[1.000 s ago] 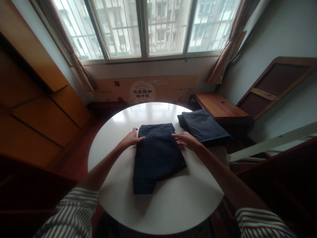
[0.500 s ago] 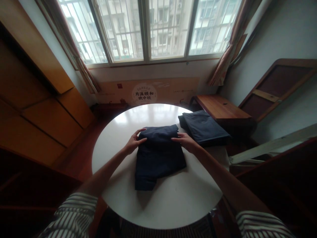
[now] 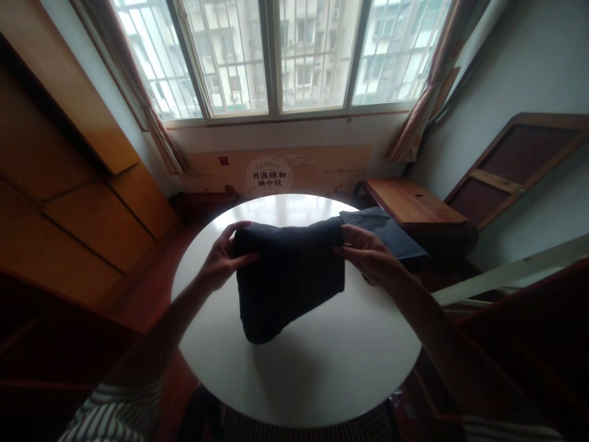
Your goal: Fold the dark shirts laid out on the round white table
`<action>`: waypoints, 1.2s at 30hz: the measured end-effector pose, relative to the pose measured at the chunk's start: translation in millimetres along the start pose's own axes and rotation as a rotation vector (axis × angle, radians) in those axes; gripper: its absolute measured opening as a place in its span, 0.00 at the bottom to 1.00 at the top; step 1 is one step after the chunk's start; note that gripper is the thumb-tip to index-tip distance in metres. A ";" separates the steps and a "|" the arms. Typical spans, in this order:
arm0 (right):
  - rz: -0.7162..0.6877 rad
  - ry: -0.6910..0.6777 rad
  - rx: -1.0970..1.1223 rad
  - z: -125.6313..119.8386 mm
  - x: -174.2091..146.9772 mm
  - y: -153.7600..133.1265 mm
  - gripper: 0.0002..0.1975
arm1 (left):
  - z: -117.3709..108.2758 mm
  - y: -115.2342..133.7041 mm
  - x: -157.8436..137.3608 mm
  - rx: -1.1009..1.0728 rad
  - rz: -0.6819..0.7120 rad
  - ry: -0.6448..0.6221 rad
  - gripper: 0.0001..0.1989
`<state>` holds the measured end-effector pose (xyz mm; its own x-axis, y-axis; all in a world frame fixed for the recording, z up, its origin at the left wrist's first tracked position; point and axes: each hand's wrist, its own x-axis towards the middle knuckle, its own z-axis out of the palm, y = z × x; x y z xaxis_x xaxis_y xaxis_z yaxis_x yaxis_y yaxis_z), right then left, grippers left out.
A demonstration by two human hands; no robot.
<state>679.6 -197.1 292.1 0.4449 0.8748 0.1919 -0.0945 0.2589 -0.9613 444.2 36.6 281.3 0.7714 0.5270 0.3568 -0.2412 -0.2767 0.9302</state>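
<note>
A folded dark navy garment hangs between my two hands above the round white table, its lower edge slanting and its shadow falling on the tabletop. My left hand pinches the upper left corner, thumb on the near side. At the upper right corner my right hand grips the same cloth between thumb and fingers. Whether it is trousers or another kind of clothing cannot be made out. Behind my right hand lies a second folded dark blue garment, partly covered by the hand and the held cloth.
Past the table's far right stands a low wooden table, and a wood-framed panel leans on the wall. Wooden cabinets line the left side. A printed box sits beneath the barred window.
Both hands have lifted the garment off the tabletop and moved further apart. It now looks larger and closer, and it overlaps the second garment's left edge.
</note>
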 end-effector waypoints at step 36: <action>-0.087 0.158 -0.366 -12.6 -33.9 94.0 0.16 | 17.7 -83.7 -51.1 0.239 -0.102 -0.047 0.20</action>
<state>666.9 -207.6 192.8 0.5716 0.7747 0.2704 0.2599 0.1416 -0.9552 435.4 18.6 183.7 0.8124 0.5256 0.2524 -0.0192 -0.4086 0.9125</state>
